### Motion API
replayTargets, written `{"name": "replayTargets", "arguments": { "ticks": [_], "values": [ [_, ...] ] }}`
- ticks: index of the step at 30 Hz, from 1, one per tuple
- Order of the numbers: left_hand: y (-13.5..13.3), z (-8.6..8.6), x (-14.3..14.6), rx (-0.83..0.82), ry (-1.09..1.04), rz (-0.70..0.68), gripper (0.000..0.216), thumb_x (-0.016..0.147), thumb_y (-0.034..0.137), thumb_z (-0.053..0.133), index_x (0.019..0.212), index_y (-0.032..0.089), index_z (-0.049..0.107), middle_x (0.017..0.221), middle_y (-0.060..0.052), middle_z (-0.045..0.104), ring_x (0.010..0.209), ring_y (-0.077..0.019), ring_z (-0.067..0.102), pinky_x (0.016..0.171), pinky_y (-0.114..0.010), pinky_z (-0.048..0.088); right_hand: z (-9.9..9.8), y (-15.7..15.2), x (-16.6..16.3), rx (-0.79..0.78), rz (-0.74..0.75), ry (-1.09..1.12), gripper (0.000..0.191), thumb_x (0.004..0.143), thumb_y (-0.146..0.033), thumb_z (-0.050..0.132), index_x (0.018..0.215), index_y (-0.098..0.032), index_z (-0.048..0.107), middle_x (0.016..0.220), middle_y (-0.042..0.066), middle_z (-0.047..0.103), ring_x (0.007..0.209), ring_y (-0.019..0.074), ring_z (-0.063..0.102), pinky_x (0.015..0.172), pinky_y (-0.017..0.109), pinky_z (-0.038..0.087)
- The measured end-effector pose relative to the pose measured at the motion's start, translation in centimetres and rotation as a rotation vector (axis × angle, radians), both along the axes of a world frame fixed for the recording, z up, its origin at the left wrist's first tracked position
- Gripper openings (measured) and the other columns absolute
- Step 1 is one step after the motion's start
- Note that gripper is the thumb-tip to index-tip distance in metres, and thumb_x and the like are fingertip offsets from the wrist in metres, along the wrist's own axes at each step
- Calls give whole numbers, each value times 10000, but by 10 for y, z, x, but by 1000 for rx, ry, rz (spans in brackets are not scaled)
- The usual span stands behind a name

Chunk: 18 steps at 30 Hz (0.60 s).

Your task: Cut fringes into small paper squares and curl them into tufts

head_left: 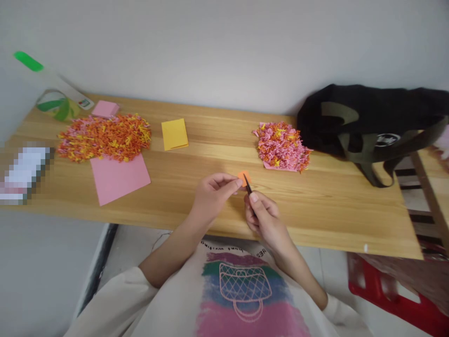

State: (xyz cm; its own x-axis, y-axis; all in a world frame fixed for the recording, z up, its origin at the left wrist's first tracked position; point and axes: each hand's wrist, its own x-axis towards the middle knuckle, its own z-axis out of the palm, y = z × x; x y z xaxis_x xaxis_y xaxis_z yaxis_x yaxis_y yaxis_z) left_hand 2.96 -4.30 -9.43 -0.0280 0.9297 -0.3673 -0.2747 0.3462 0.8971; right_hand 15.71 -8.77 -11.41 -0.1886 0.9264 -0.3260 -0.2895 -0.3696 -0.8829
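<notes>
My left hand (219, 194) pinches a small square of orange paper (241, 176) between thumb and fingertips, above the middle of the table. My right hand (264, 210) grips a pair of black tweezers (249, 186), whose thin tip lies over the orange square. Just beyond my right hand is a heap of tiny pink, orange and yellow paper pieces (282, 145), resting on pink paper. A wider, mostly orange heap (105, 138) lies at the left, partly over a pink sheet (121, 180). A few yellow paper squares (174, 135) are stacked between the heaps.
A black bag (365, 117) fills the back right of the wooden table (210, 159), its strap hanging near the edge. At the left are a pink paper block (105, 109), a roll of tape (58, 106), a green-tipped white strip (63, 84) and a blurred-out phone (26, 171).
</notes>
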Motion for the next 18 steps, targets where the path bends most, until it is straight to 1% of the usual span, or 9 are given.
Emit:
{"name": "replayTargets", "arguments": {
  "ticks": [7,11,18],
  "values": [
    [-1,2,0,-14,-14,9,102,610,225,775,627,159,699,608,3,699,588,-116,642,601,-235,494,4,-1,0,-24,7,0,407,856,-579,552,733,-199,475,482,-115,298,372,32,154,329,163,126],
    [-2,3,0,-19,-38,0,91,631,225,759,633,157,698,627,-8,714,624,-124,666,612,-227,491,6,-1,0,-19,12,-10,414,842,-567,586,708,-201,446,492,-115,303,377,25,173,337,157,132],
    [-3,2,2,12,0,29,70,628,200,753,613,157,701,612,3,701,580,-100,622,616,-227,497,6,-1,-1,-1,4,-51,408,832,-583,586,726,-210,460,485,-111,309,365,36,193,335,176,161]
  ]
}}
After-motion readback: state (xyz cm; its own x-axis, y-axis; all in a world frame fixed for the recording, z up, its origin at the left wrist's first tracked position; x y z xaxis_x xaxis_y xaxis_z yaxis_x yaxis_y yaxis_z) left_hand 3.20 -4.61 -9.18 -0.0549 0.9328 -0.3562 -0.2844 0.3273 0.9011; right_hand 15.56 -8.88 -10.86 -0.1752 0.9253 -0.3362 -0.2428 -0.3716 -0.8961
